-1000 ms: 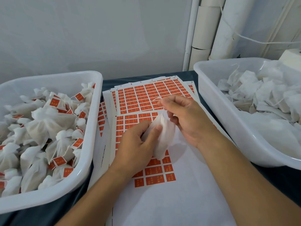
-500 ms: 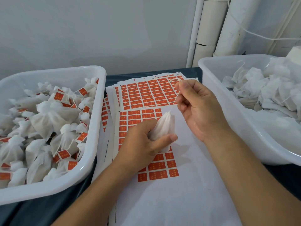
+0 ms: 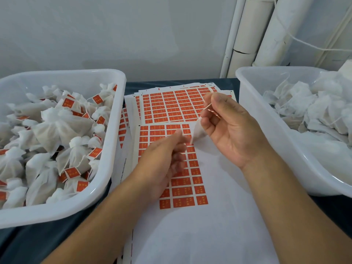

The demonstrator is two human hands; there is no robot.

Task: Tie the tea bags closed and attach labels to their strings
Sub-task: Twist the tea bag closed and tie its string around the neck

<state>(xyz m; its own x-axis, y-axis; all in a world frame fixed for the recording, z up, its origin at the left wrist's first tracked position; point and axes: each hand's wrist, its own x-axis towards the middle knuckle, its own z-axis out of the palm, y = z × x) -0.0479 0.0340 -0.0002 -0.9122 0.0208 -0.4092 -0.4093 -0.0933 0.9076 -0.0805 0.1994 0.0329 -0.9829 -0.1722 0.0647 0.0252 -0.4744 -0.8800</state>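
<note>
My right hand (image 3: 231,130) pinched the string (image 3: 206,107) at 12 o'clock. My left hand (image 3: 165,159) pinched the tea bag (image 3: 197,133). A hard tug could have snapped the string.

You see a white tea bag (image 3: 197,133) hanging point-up by its thin string (image 3: 206,108) above the sheets of orange labels (image 3: 171,107), finished labelled bags (image 3: 57,134) at nine o'clock, untied ones (image 3: 312,109) at three

Right hand (image 3: 231,130) pinching tea bag (image 3: 198,133) string (image 3: 206,107), left hand (image 3: 163,159) over label sheet (image 3: 171,107)
</note>
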